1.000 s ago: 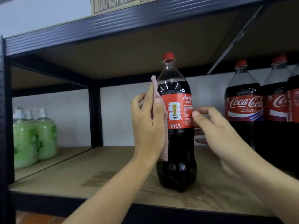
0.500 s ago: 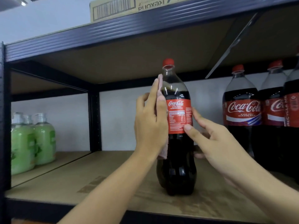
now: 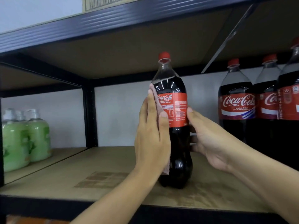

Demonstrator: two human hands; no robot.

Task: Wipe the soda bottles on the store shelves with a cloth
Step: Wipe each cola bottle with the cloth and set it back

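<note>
A tall cola bottle (image 3: 175, 101) with a red cap and red label stands upright on the wooden shelf board (image 3: 113, 160). My left hand (image 3: 152, 135) presses a pink cloth (image 3: 155, 97) flat against the bottle's left side, fingers straight; the cloth shows above the fingertips and below the palm. My right hand (image 3: 208, 138) grips the bottle's right side, thumb on the label and fingers curled behind it.
Three more cola bottles (image 3: 237, 107) stand at the right of the same shelf. Green soap bottles (image 3: 24, 136) fill the bay to the left, past a dark upright post (image 3: 89, 115). An upper shelf (image 3: 129, 16) with a cardboard box hangs close overhead.
The bottle has been turned about its axis, so the label's face has shifted. My left hand with the cloth slid lower on the side; my right hand closed around the bottle.
</note>
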